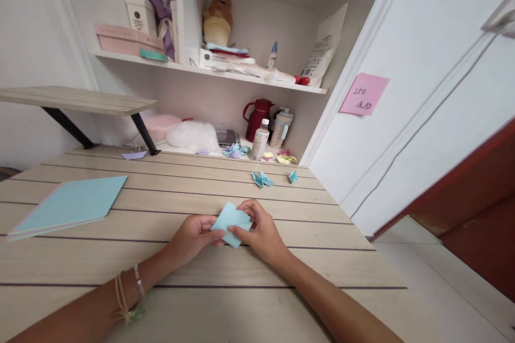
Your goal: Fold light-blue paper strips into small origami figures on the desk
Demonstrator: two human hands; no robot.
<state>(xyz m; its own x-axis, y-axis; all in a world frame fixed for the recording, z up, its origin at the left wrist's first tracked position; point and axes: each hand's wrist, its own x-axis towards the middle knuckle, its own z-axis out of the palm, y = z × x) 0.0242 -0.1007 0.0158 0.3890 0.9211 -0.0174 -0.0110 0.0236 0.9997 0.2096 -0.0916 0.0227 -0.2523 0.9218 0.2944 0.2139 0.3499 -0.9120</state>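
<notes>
Between my two hands is a small folded sheet of light blue paper [230, 218], held just over the slatted wooden table. My left hand [199, 231] pinches its left corner between thumb and fingers. On the right edge, my right hand [259, 228] has its thumb across the front and its fingers behind. The paper looks diamond-shaped, with a fold line near the right. Farther back lie folded blue paper pieces [262, 179] and a single smaller one [293, 176].
A stack of coloured paper [76, 202], blue on top, lies at left. A small raised shelf [80, 99] stands behind it. At the back are a clear bottle [259, 140], a red jug [257, 120], a tumbler [281, 128] and several folded paper pieces [235, 150].
</notes>
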